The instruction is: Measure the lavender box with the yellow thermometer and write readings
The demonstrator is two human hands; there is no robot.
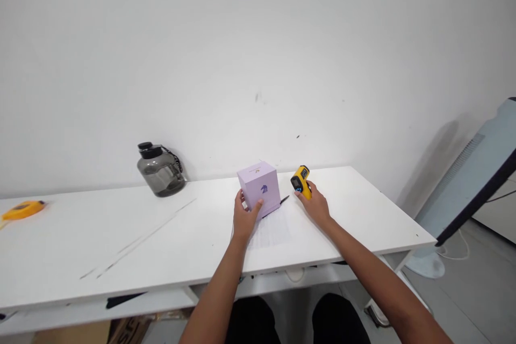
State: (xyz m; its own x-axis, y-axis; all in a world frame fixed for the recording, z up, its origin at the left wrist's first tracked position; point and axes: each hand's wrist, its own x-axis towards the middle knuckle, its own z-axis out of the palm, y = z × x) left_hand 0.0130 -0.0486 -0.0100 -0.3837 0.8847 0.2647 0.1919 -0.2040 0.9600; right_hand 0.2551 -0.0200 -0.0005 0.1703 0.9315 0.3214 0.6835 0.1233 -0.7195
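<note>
My left hand grips the lower left corner of a lilac box, thumb across its front face below a small dark emblem. Whether the box touches the tabletop cannot be made out. To its right, my right hand is wrapped round the handle of a yellow and black infrared thermometer, its small screen turned up toward me. A black pen lies partly behind the box's lower right edge. Below the box is a sheet of printed paper, partly covered by my left hand and the box.
On the white table, a grey translucent water jug stands near the wall at left. A yellow tape measure lies at the far left. A tall pale fan-like appliance leans into view beyond the table's right edge.
</note>
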